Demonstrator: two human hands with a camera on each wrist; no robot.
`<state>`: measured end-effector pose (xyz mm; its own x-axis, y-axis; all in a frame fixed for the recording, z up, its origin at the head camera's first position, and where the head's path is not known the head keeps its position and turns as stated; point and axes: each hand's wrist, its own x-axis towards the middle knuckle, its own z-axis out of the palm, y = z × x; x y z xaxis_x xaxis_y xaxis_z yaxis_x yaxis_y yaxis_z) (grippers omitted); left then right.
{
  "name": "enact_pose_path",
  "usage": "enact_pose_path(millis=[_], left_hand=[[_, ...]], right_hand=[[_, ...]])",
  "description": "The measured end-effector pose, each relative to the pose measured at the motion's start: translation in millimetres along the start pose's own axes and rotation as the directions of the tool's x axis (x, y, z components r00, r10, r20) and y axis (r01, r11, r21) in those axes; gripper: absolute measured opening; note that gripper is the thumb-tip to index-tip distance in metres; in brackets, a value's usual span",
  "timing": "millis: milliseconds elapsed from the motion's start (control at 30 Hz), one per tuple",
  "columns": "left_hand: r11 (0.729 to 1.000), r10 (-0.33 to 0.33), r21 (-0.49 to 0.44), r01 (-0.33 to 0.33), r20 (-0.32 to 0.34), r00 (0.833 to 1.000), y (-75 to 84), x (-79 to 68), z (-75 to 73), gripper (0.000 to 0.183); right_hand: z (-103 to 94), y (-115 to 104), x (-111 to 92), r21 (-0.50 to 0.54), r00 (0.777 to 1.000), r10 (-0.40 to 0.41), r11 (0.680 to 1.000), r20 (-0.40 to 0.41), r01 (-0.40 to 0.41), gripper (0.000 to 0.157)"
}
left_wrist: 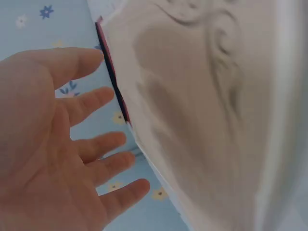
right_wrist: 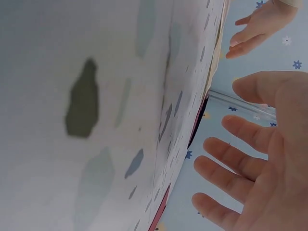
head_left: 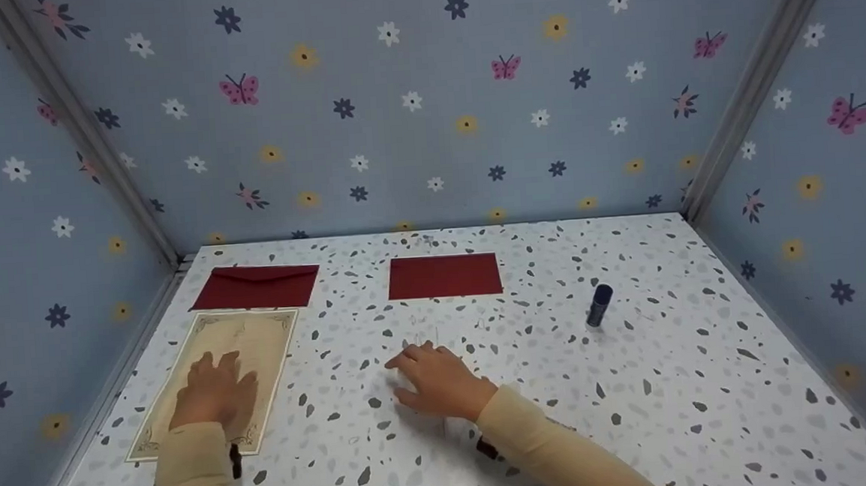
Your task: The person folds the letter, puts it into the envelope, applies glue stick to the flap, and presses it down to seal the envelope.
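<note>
Beige sleeves (head_left: 559, 453) come in from the near side, a small dark piece showing beside each; the left sleeve crosses the near edge of the paper (head_left: 267, 358); the right hand (head_left: 441, 381) is over the table (head_left: 696, 358), to the right of the paper and well apart from it, its fingers wide, the thumb away from the rest, holding nothing; the left hand (head_left: 213, 392) is above the middle of the paper, palm down, fingers likewise spread and holding nothing; its shadow falls on the sheet to its right.

The paper lies on the left part of the table, cream, with a pale border and dark scrollwork at its corners; the table is white with grey specks; farther off, on the right, a dark tube (head_left: 599, 306) stands upright.

The left envelope (head_left: 255, 290), red, lies just beyond the paper, its flap along the far side; whether the two touch I cannot tell; the right envelope (head_left: 445, 277), also red, lies beyond the right hand, between the left envelope and the tube; behind everything rises a blue wall (head_left: 421, 56) with flowers and butterflies.
</note>
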<state>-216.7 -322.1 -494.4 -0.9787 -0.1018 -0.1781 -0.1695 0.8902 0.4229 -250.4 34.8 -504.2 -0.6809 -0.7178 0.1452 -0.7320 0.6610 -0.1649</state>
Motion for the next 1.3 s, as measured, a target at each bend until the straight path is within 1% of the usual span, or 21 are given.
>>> enact_pose_path(millis=[100,200,400,500,633,733,900,1067,1300], left_hand=[[0.999,-0.036,-0.018,0.037,0.058,0.998,-6.1,-2.7,2.8,0.072],[0.999,-0.049,-0.01,0.05,0.099,0.994,-10.2,-2.3,3.8,0.074],[0.998,-0.055,0.01,0.054,0.095,0.994,-13.7,-0.7,4.7,0.075],[0.998,-0.057,0.012,0.056,0.101,0.993,-11.5,-2.4,4.3,0.075],[0.999,-0.041,0.017,0.039,0.109,0.993,-0.9,-4.4,4.1,0.075],[0.999,-0.013,0.053,0.007,0.116,0.993,9.6,-6.4,5.8,0.072],[0.993,0.043,0.108,-0.056,0.124,0.991,27.7,-13.3,9.9,0.067],[0.986,0.098,0.124,-0.11,0.104,0.99,45.8,-18.7,18.2,0.066],[0.971,0.166,0.153,-0.182,0.109,0.98,66.8,-17.7,31.0,0.066]], right_hand=[[1.6,-1.0,0.3,0.008,1.0,0.006,1.0,0.015,-0.006,0.038],[3.3,-0.8,0.6,0.015,0.999,0.017,1.0,0.038,-0.017,0.038],[4.9,1.1,1.7,0.011,0.998,0.025,1.0,0.059,-0.026,0.039],[4.6,2.6,2.3,0.005,0.998,0.019,1.0,0.058,-0.02,0.039],[4.0,4.8,3.5,-0.019,0.998,0.026,0.999,0.057,-0.025,0.039],[3.5,5.5,4.9,-0.026,0.998,0.032,0.999,0.06,-0.03,0.039],[3.9,6.7,7.7,-0.004,0.997,0.03,1.0,0.075,-0.029,0.04],[3.9,8.8,9.6,0.0,0.995,0.045,0.999,0.09,-0.045,0.04],[5.5,9.8,11.5,0.011,0.992,0.058,0.998,0.11,-0.06,0.041]])
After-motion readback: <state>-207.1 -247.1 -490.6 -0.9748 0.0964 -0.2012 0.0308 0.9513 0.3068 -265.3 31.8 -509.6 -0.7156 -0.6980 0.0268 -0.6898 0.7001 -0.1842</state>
